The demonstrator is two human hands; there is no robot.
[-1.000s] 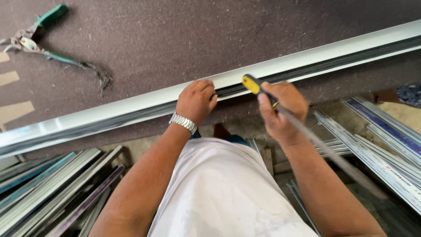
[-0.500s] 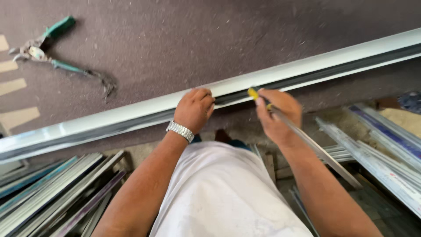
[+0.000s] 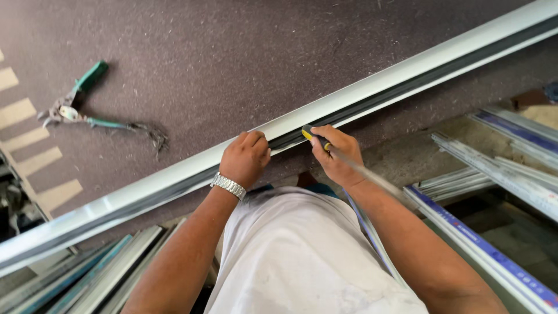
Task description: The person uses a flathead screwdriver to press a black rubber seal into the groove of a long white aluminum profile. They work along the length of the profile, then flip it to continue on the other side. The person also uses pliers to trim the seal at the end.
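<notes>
A long white window-frame profile (image 3: 407,75) lies slantwise across a brown felt-covered table (image 3: 232,64). My left hand (image 3: 245,158), with a metal watch at the wrist, presses closed on the profile's near edge. My right hand (image 3: 337,156) grips a tool with a yellow-and-black handle (image 3: 313,136), its top end touching the profile's dark groove. A thin grey strip (image 3: 378,180) runs back from this hand over my forearm.
Green-handled snips (image 3: 78,104) lie on the felt at the far left. Stacks of white and blue-striped profiles (image 3: 500,168) rest on racks below the table edge on the right, and more profiles (image 3: 87,273) on the left.
My right hand has lowered the yellow-handled tool down to the profile's groove, closer to my left hand. The left hand stays on the profile.
</notes>
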